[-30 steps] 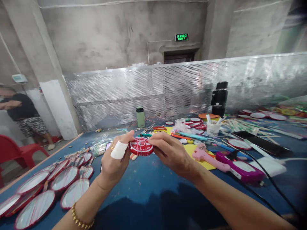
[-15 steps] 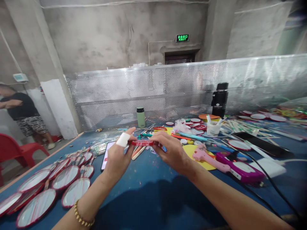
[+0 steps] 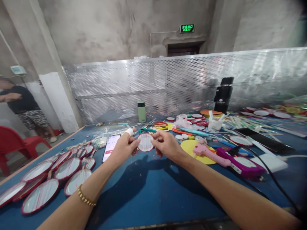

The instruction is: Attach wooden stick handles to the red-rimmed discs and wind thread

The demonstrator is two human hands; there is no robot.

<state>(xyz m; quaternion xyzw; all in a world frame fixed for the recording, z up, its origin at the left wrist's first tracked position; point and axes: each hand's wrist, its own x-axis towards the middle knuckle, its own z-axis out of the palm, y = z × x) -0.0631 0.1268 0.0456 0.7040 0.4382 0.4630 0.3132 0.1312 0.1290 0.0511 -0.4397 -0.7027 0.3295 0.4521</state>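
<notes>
Both hands meet above the blue-topped work table (image 3: 148,191): my left hand (image 3: 124,147), with a white bandage wrapped round its forefinger, pinches the left rim of a small round red-framed mirror disc (image 3: 145,142), and my right hand (image 3: 166,145) pinches the right rim between thumb and fingertips. I hold the disc clear of the table, its pale face turned towards me and streaked with thin red lines. Just behind my left hand a smartphone with a lit screen (image 3: 111,151) lies flat. Rows of larger oval red-rimmed mirrors (image 3: 55,179) lie to the left. Near my right hand sits a yellow round card (image 3: 195,150) with a pink handled tool (image 3: 208,154) resting on it. Well back stands a green flask (image 3: 141,112).
</notes>
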